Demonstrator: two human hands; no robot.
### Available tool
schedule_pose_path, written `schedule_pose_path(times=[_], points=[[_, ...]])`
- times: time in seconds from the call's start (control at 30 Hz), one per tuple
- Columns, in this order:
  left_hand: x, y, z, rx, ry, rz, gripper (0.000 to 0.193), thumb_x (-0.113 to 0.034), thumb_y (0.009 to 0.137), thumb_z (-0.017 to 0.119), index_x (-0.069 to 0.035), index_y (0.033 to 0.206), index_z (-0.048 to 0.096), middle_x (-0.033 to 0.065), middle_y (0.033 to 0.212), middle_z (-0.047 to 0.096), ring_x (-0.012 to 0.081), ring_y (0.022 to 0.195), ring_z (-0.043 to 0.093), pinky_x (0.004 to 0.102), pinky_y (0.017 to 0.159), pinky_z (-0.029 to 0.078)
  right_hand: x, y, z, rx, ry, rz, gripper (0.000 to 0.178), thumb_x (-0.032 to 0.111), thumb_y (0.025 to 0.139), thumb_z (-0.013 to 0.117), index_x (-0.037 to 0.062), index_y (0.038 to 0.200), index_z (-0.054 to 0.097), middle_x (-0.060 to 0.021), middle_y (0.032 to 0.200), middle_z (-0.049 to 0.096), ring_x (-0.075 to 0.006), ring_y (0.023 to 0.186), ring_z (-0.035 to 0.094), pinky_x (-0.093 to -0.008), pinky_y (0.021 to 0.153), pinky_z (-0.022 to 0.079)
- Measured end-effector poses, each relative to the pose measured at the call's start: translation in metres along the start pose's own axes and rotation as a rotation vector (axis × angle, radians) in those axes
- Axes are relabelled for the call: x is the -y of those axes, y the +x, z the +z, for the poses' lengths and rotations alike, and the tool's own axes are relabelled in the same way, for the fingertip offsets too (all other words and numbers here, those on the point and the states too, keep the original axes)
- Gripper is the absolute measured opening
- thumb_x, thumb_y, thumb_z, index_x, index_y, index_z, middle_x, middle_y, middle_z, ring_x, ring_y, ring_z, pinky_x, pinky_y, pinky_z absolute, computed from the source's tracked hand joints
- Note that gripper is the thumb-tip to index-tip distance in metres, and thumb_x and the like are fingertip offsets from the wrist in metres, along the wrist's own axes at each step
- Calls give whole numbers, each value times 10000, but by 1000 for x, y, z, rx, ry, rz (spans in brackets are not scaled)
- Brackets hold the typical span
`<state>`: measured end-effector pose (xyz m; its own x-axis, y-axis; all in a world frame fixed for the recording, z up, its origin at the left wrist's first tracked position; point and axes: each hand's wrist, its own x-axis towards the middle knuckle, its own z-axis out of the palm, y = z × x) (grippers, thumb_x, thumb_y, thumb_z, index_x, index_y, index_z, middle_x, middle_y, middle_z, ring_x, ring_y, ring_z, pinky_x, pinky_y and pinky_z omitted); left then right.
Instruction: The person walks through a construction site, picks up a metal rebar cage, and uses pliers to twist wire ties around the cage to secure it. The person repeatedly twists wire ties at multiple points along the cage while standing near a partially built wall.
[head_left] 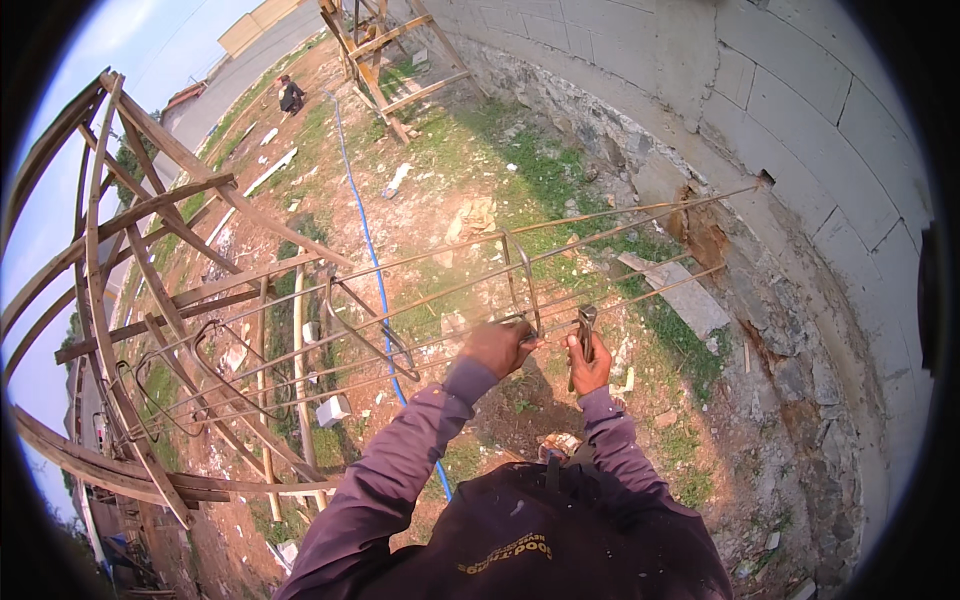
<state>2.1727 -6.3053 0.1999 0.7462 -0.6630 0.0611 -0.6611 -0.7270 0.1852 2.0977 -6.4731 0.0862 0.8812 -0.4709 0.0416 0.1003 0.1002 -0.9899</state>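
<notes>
My right hand [592, 364] is wrapped round a pair of pincers [587, 318], their head pointing up and away from me. Just left of it, my left hand [496, 347] is closed at the near lower corner of a bent steel stirrup [516, 262]. What its fingertips pinch is too small to make out. Long thin rebars [440, 257] run through the stirrup, sloping up to the right. Another stirrup [340, 312] sits around the bars farther left.
A grey block wall [640, 50] on a rough stone base rises along the right. Wooden frames stand at left [150, 265] and at the top [378, 50]. A blue hose [366, 225] crosses the littered ground under the bars. A person [290, 96] crouches far off.
</notes>
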Motion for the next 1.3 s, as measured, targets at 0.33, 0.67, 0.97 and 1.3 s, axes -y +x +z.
schedule_pose_path(times=[0.33,0.67,0.97,1.3], points=[[-7,-4,8,-35,-90,-38,320,-441,902,639,-137,958,724,165,758,675,365,673,661,447,599,528,-19,-77,52,16,691,680,248,285,952,641,42,984,611,-83,831,673,-158,601,580,-335,558,517],[-3,5,-3,-40,-107,8,258,-376,918,608,-158,987,727,129,814,692,340,711,670,430,621,531,-21,-60,-56,737,-53,342,612,71,884,554,92,1468,375,-96,1182,637,-192,939,665,-333,775,536],[-7,-2,3,-112,-96,40,328,-416,919,639,-99,916,724,133,747,677,351,683,664,447,600,523,40,3,-56,1126,109,626,685,85,847,493,147,1509,324,-131,1270,621,-251,1148,632,-374,853,539],[-8,0,-2,-97,-112,32,336,-410,929,629,-87,904,720,137,725,668,353,678,659,449,607,517,9,8,-37,1069,106,378,459,308,1018,528,121,1421,413,-93,973,690,-203,901,687,-385,737,538]])
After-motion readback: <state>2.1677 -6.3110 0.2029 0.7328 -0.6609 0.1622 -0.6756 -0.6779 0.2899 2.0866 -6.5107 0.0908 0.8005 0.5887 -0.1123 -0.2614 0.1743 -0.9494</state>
